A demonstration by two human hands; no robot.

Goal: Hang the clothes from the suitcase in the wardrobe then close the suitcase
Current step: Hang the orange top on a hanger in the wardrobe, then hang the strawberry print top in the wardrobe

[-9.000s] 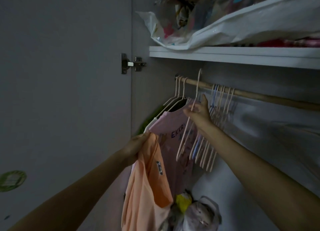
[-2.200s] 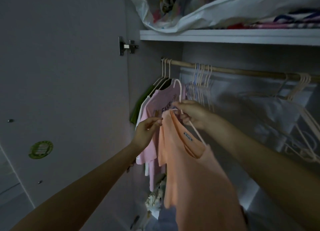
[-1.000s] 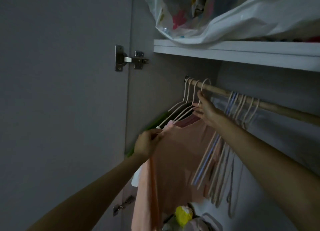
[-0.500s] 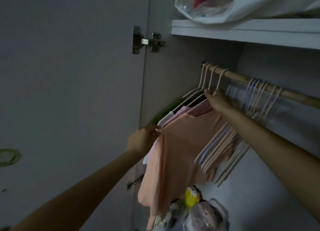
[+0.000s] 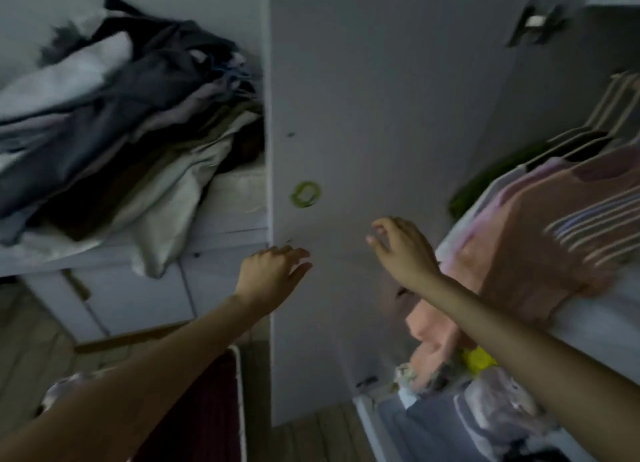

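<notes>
The peach shirt (image 5: 540,240) hangs on its hanger at the right, in front of a pink shirt (image 5: 491,198) and a green garment (image 5: 485,184). Empty hangers (image 5: 595,226) lie slanted across it. My left hand (image 5: 273,271) is in front of the open wardrobe door (image 5: 381,115), fingers relaxed, holding nothing. My right hand (image 5: 401,250) is in the air left of the shirts, fingers loosely curled and empty. The view is blurred. At the bottom left a dark red surface with a white edge (image 5: 221,402) shows; I cannot tell whether it is the suitcase.
A pile of folded clothes (image 5: 121,122) sits on a white cabinet (image 5: 138,288) at the left. A green sticker (image 5: 306,194) marks the door. Bags and a yellow item (image 5: 479,359) lie on the wardrobe floor at the lower right.
Both hands have let go of the peach shirt and its hanger, which now hangs on the rod. The hands dropped down and left, and the view swung left and downward.
</notes>
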